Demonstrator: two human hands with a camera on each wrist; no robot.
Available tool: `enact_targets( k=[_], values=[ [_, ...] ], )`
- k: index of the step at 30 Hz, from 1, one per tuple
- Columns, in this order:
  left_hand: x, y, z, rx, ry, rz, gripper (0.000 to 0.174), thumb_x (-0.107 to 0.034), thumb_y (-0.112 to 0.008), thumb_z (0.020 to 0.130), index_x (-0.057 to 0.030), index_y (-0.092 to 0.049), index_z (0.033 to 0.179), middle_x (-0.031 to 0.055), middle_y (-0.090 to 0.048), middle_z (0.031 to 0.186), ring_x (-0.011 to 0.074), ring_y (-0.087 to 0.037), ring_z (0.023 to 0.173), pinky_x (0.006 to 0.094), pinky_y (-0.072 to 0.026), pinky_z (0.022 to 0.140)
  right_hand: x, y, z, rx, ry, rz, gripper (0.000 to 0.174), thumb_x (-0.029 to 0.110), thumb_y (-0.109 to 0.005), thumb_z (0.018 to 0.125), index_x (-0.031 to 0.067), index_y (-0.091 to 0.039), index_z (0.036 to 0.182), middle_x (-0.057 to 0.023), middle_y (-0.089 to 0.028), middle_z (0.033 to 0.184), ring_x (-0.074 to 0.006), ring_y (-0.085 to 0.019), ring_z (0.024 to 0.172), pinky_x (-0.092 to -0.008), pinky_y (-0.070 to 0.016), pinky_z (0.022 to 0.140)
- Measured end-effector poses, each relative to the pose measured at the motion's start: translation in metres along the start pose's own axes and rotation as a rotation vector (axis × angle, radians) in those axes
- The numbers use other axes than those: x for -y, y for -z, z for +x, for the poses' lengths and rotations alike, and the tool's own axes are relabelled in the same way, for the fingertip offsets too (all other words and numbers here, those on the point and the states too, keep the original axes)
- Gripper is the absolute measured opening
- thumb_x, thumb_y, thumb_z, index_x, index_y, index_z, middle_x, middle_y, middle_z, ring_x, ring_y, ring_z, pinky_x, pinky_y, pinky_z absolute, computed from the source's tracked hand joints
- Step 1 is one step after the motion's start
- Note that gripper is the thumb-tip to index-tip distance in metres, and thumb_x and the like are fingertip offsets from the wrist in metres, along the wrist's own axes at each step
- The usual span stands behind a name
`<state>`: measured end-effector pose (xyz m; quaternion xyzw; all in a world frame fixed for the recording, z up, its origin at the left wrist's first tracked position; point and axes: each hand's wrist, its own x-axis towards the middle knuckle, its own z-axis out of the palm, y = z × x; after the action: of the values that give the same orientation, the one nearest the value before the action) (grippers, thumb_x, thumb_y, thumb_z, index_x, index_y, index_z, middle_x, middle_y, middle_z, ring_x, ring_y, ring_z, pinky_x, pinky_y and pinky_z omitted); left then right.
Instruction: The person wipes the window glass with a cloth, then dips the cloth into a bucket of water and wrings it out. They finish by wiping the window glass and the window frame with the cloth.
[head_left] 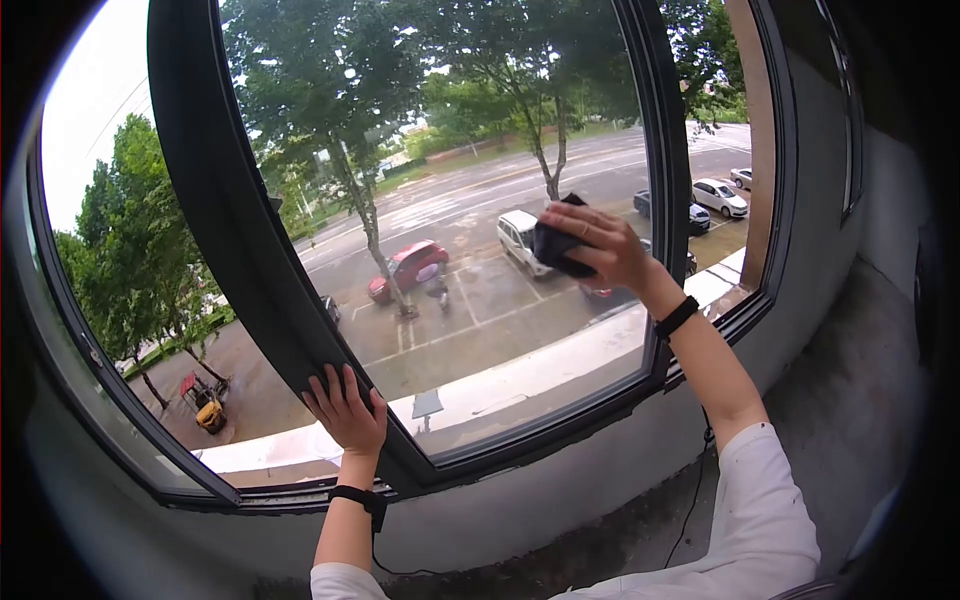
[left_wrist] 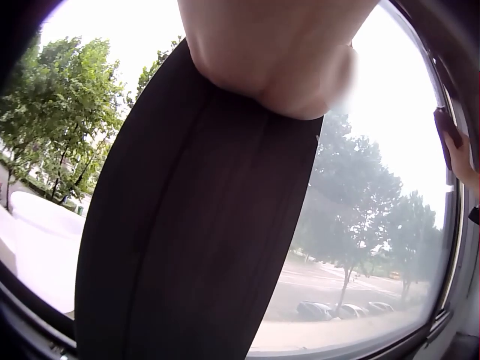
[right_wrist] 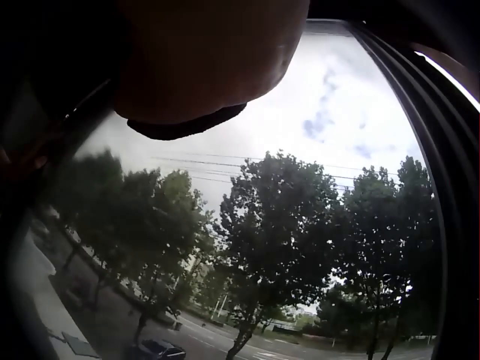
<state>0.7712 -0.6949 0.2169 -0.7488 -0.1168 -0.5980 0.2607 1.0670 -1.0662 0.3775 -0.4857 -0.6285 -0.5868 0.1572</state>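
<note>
1. Two bare hands are at the window. The left hand [head_left: 345, 405] lies low on the slanted dark metal window post [head_left: 225, 220], its fingers [head_left: 330, 385] spread flat against it and clasping nothing.
2. To the right of that post, on the large clear glass pane [head_left: 470, 330], the right hand [head_left: 610, 248] presses a small crumpled black cloth [head_left: 552, 245] to the glass. Its fingers [head_left: 590, 222] curl over the cloth and hold it.
3. The cloth sits in the upper right part of the pane, well apart from the post and near the pane's far edge.
4. As a judgement, wiping is under way rather than finished, because the cloth is on the glass with the hand bearing on it.
5. How much of the pane is done cannot be told. No streaks, wet marks or dirt show on either side of the cloth.
6. Probably left to do is the lower pane beside the post, since the cloth is high and far from it; this is a guess only.
</note>
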Motion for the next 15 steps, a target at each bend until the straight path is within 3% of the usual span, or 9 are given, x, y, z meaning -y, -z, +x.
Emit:
enact_targets(
  k=[1, 2, 4, 6, 8, 10, 12, 15],
  values=[
    [0.000, 0.000, 0.000, -0.005, -0.006, 0.014, 0.064, -0.025, -0.060, 0.091, -0.0068, -0.045, 0.150, 0.0205, -0.043, 0.155, 0.0474, -0.032, 0.148, 0.0652, -0.0212, 0.122, -0.021, 0.011, 0.007, -0.090, -0.175, -0.081, 0.016, 0.012, -0.078, 0.075, 0.0101, -0.074, 0.091, -0.0104, -0.061, 0.144, -0.0308, -0.057, 0.135, -0.0415, -0.0538, 0.108],
    [-0.001, 0.000, 0.000, 0.003, -0.001, 0.026, 0.062, -0.025, -0.059, 0.092, -0.0067, -0.045, 0.150, 0.0206, -0.043, 0.155, 0.0475, -0.033, 0.147, 0.0654, -0.0219, 0.121, -0.045, 0.011, 0.022, -0.298, -0.323, -0.155, 0.027, 0.011, -0.073, 0.079, 0.0092, -0.076, 0.107, -0.0136, -0.065, 0.137, -0.0335, -0.063, 0.127, -0.0422, -0.0557, 0.102],
    [-0.003, 0.002, 0.000, 0.016, 0.001, 0.033, 0.060, -0.025, -0.058, 0.094, -0.0060, -0.046, 0.149, 0.0207, -0.043, 0.155, 0.0476, -0.032, 0.147, 0.0653, -0.0218, 0.121, -0.075, 0.009, 0.057, -0.528, -0.713, -0.195, 0.037, 0.016, -0.071, 0.085, 0.0117, -0.074, 0.122, -0.0145, -0.069, 0.127, -0.0344, -0.068, 0.114, -0.0415, -0.0569, 0.096],
    [-0.003, 0.001, 0.001, 0.003, -0.011, 0.046, 0.059, -0.025, -0.058, 0.094, -0.0054, -0.046, 0.149, 0.0208, -0.042, 0.156, 0.0476, -0.031, 0.148, 0.0653, -0.0212, 0.122, -0.104, 0.002, 0.096, -0.620, -0.789, -0.274, 0.041, 0.023, -0.071, 0.087, 0.0150, -0.072, 0.127, -0.0145, -0.071, 0.119, -0.0335, -0.072, 0.103, -0.0421, -0.0572, 0.091],
    [-0.003, 0.003, 0.001, 0.019, -0.014, 0.029, 0.059, -0.025, -0.054, 0.097, -0.0030, -0.043, 0.151, 0.0225, -0.039, 0.157, 0.0481, -0.027, 0.149, 0.0634, -0.0165, 0.123, -0.108, -0.006, 0.140, -0.598, -0.834, -0.342, 0.044, 0.028, -0.075, 0.084, 0.0181, -0.072, 0.126, -0.0137, -0.071, 0.122, -0.0320, -0.071, 0.108, -0.0423, -0.0576, 0.092],
    [-0.004, 0.005, 0.001, 0.031, -0.018, 0.029, 0.060, -0.025, -0.054, 0.097, -0.0028, -0.042, 0.151, 0.0227, -0.039, 0.156, 0.0478, -0.027, 0.149, 0.0634, -0.0163, 0.123, -0.073, -0.009, 0.186, -0.598, -0.733, -0.246, 0.050, 0.017, -0.077, 0.078, 0.0067, -0.070, 0.126, -0.0221, -0.069, 0.120, -0.0414, -0.063, 0.117, -0.0456, -0.0505, 0.102],
    [-0.003, 0.005, 0.003, 0.027, -0.018, 0.032, 0.062, -0.025, -0.056, 0.095, -0.0027, -0.041, 0.151, 0.0224, -0.039, 0.157, 0.0475, -0.027, 0.150, 0.0632, -0.0160, 0.124, -0.056, -0.046, 0.204, -0.611, -0.439, -0.374, 0.045, 0.031, -0.077, 0.082, 0.0207, -0.073, 0.126, -0.0119, -0.071, 0.124, -0.0297, -0.069, 0.114, -0.0412, -0.0581, 0.094],
    [-0.001, 0.004, 0.002, 0.027, -0.019, 0.015, 0.064, -0.025, -0.057, 0.094, -0.0034, -0.042, 0.151, 0.0223, -0.039, 0.157, 0.0474, -0.027, 0.150, 0.0631, -0.0165, 0.124, 0.026, -0.084, 0.199, -0.454, -0.021, -0.110, 0.031, 0.030, -0.072, 0.091, 0.0190, -0.074, 0.120, -0.0063, -0.068, 0.134, -0.0254, -0.066, 0.124, -0.0390, -0.0553, 0.104]
  ],
)
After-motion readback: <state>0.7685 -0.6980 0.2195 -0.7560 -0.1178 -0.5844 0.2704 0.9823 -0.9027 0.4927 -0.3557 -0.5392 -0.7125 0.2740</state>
